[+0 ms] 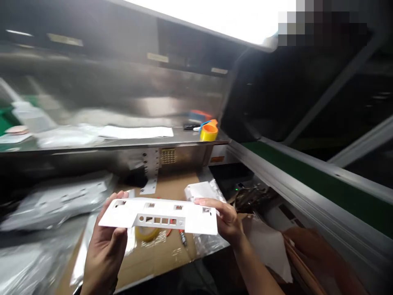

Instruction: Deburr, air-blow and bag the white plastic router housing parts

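Note:
A white plastic housing panel (159, 211) is held up level in front of me, above a cardboard sheet. A recessed strip at its front has a round hole and several square openings, and more small cut-outs run along its top. My left hand (107, 237) grips the left end, thumb underneath and fingers behind. At the right end my right hand (225, 217) is closed on the panel, with its fingers over the top edge; its thumb is mostly hidden.
Beneath the panel, a roll of yellow tape (146, 234) lies on the cardboard (153, 262). Bagged panels (58, 200) are stacked at left. A shelf holds a yellow-orange tape roll (209, 132), paper (138, 132) and a bottle (30, 116). A green conveyor (307, 176) runs at right.

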The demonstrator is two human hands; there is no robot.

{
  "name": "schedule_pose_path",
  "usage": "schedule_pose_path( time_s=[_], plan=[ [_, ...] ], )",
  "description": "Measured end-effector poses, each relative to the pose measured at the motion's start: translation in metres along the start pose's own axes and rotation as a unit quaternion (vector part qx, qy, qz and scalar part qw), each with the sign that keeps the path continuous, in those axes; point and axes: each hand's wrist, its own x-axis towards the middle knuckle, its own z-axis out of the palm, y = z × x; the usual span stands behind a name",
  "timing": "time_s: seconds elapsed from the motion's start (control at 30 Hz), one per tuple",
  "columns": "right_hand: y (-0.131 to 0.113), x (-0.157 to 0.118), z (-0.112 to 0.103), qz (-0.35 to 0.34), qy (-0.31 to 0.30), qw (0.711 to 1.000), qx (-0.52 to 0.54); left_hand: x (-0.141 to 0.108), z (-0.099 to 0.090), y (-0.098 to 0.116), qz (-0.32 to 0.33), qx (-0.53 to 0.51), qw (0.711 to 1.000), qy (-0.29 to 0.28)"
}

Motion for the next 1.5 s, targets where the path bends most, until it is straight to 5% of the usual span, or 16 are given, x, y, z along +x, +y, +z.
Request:
schedule_pose_path(
  time_s=[0.13, 0.23, 0.47, 0.8, 1.03, 1.13, 1.2, 1.27, 1.37, 1.43, 1.5],
  plan=[
    [0.012, 0.003, 0.035, -0.001, -0.035, 0.998, 0.045, -0.014, -0.045, 0.009, 0.011, -0.007, 0.999, 0.046],
    [0.017, 0.005, 0.048, 0.001, -0.046, 0.998, 0.044, -0.027, -0.061, 0.019, 0.039, 0.03, 0.995, 0.087],
    [0.023, 0.008, 0.071, 0.021, -0.046, 0.997, 0.057, -0.038, -0.066, 0.033, -0.006, -0.008, 0.987, 0.16],
    [0.038, 0.005, 0.089, 0.043, -0.072, 0.991, 0.103, -0.05, -0.076, 0.034, 0.036, 0.002, 0.983, 0.179],
    [0.047, -0.001, 0.085, -0.003, -0.063, 0.995, 0.081, -0.054, -0.072, 0.032, 0.057, -0.012, 0.985, 0.162],
    [0.047, -0.003, 0.08, -0.048, -0.042, 0.996, 0.07, -0.049, -0.075, 0.029, 0.062, -0.107, 0.977, 0.176],
    [0.045, -0.004, 0.076, -0.088, -0.03, 0.995, 0.046, -0.041, -0.08, 0.028, -0.002, -0.189, 0.965, 0.184],
    [0.044, -0.006, 0.073, -0.125, -0.034, 0.991, 0.02, -0.032, -0.087, 0.027, -0.131, -0.249, 0.951, 0.128],
    [0.045, -0.01, 0.073, -0.162, -0.055, 0.985, -0.009, -0.024, -0.094, 0.023, -0.291, -0.336, 0.894, -0.051],
    [0.047, -0.013, 0.076, -0.136, -0.04, 0.99, -0.007, -0.023, -0.096, 0.02, -0.294, -0.401, 0.86, -0.114],
    [0.048, -0.018, 0.08, -0.022, 0.014, 0.999, 0.019, -0.026, -0.096, 0.017, -0.246, -0.452, 0.849, -0.123]
  ],
)
